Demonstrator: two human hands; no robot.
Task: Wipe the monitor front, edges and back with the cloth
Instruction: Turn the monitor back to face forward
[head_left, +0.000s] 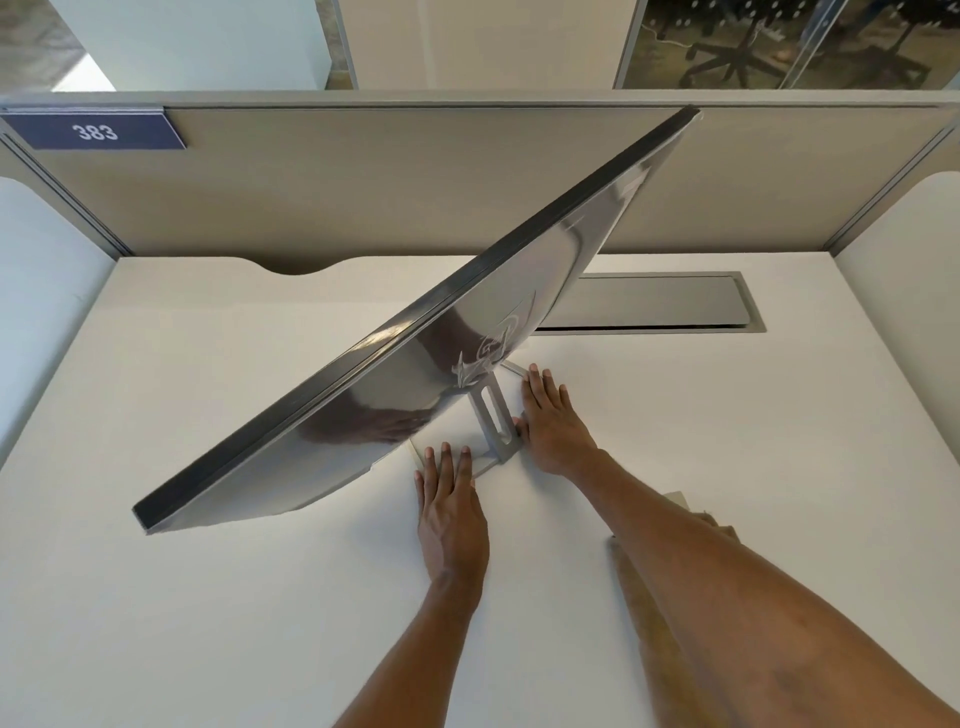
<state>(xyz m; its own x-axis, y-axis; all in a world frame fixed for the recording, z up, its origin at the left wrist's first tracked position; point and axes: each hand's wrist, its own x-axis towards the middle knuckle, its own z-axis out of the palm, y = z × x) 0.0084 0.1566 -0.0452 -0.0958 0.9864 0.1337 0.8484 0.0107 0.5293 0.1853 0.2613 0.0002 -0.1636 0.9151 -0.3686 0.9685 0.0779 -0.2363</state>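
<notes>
- Monitor (519, 291) sat angled on desk (208, 597), back toward camera.
- Left hand (451, 501) lay flat, gripping nothing, at stand's (492, 415) 7 o'clock.
- Right hand (556, 426) lay flat too, empty, at 3 o'clock.

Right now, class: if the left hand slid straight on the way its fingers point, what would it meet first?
Probably the back of the monitor, right ahead of the left hand; depth is unclear, so it might slip under the lower edge instead.

Glossy silver monitor (519, 312) back with dark grey edge, grey stand (493, 421), white table (208, 597), beige partition (363, 182), navy sign (96, 131) with white "383"
</notes>
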